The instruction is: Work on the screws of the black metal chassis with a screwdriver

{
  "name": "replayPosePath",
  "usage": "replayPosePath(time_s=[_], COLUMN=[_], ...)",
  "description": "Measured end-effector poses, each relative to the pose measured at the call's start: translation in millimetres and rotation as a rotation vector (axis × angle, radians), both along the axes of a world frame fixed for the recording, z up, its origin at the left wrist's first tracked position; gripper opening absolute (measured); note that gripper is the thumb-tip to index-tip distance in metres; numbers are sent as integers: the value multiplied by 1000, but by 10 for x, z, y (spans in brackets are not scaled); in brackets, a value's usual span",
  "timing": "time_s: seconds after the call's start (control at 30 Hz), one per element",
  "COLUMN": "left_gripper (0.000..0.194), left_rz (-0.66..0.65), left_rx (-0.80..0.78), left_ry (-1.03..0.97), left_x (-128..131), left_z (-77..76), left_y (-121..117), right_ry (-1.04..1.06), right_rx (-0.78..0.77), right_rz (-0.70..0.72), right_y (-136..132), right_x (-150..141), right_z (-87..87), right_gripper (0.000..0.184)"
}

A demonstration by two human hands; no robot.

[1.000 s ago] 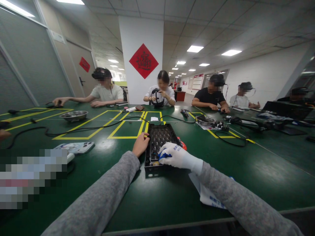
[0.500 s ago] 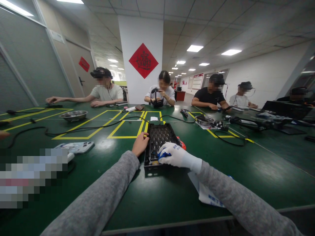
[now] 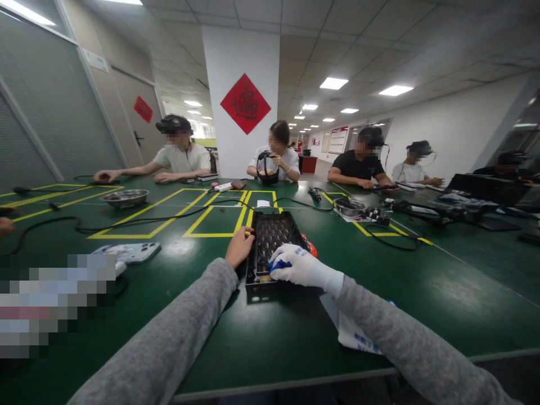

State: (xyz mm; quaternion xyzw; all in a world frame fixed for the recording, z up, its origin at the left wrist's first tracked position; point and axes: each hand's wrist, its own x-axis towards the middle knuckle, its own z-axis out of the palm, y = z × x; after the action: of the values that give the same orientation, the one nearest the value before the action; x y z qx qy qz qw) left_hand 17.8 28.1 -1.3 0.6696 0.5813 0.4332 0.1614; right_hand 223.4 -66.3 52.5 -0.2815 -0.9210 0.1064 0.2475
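Observation:
A black rectangular case (image 3: 256, 284) with rows of small pointed shapes inside lies on the green table, its short side towards me. My bare left hand (image 3: 240, 247) holds the case's left wall, fingers bent over the edge. My right hand (image 3: 293, 263) wears a white glove with blue-coated fingers. Its fingers are closed together over the near right part of the case; what they hold, if anything, is hidden. Something yellowish shows inside the near end, beside the glove. A red object (image 3: 312, 247) sits against the case's right side, partly covered by the glove.
A white glove (image 3: 354, 332) lies under my right forearm. Left of me is a phone (image 3: 130, 253). Metal bowls (image 3: 124, 198) (image 3: 352, 207), a black cable (image 3: 177, 215) and yellow tape outlines cover the table further off. Several people sit along the far side.
Both my hands stay almost in place on the case; the right one shifts very slightly left. Across the table at left, a person's outstretched hand has drawn inward.

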Motion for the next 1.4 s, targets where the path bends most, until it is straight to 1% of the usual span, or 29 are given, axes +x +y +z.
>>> replayPosePath(time_s=[0.2,0.57,0.7,0.9,1.4], left_gripper=[24,24,25,24,24], left_rz=[17,10,5,-1,11], left_rx=[-21,-21,-5,1,-24], left_ry=[5,7,4,7,-2], left_x=[-2,-6,-8,-16,1], left_z=[-10,3,-17,-33,7], left_y=[19,4,13,30,-5], right_ry=[9,6,-28,-8,-36], right_rx=[-10,3,21,8,8], right_rz=[9,-28,-13,16,-9], right_y=[13,-19,-20,-23,-30], right_x=[5,-8,-15,-16,-19], right_z=[-22,9,7,22,33], right_gripper=[15,14,15,14,16])
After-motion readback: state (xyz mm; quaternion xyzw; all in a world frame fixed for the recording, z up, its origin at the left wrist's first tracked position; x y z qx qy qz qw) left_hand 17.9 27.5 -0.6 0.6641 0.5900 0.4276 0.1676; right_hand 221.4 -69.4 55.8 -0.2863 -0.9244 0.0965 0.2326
